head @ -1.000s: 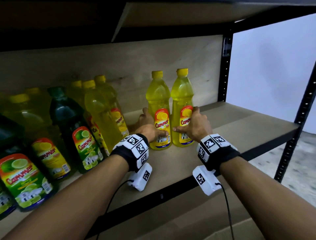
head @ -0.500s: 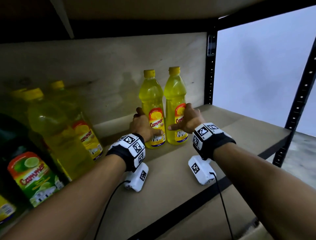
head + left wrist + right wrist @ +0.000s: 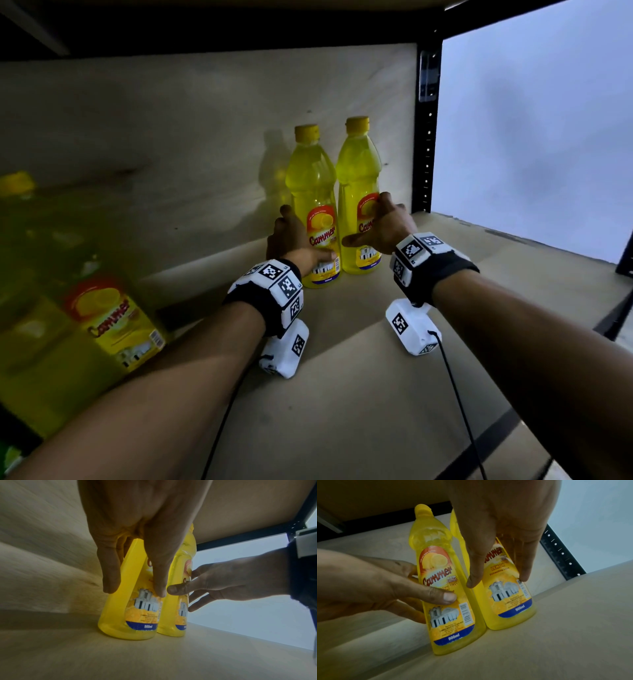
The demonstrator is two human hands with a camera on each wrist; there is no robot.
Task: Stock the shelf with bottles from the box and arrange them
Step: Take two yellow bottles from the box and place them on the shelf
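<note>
Two yellow Cammer bottles stand upright and touching near the back of the shelf board (image 3: 342,394). My left hand (image 3: 291,240) grips the left bottle (image 3: 313,185) low on its label, thumb in front and fingers behind. My right hand (image 3: 380,226) grips the right bottle (image 3: 358,171) at label height, thumb on the front and fingers round the right side. The left wrist view shows the left bottle (image 3: 130,608) standing on the board. In the right wrist view both labels face me: left bottle (image 3: 447,615), right bottle (image 3: 505,601).
Blurred yellow bottles (image 3: 113,329) crowd the left end of the shelf. A black upright post (image 3: 426,137) stands just right of the two bottles. The wooden back panel (image 3: 171,154) is close behind them. Bare board stretches to the right and front.
Both hands have slid the two bottles back and to the right, close to the back panel and post. The view has swung right, so most stocked bottles have left the frame.
</note>
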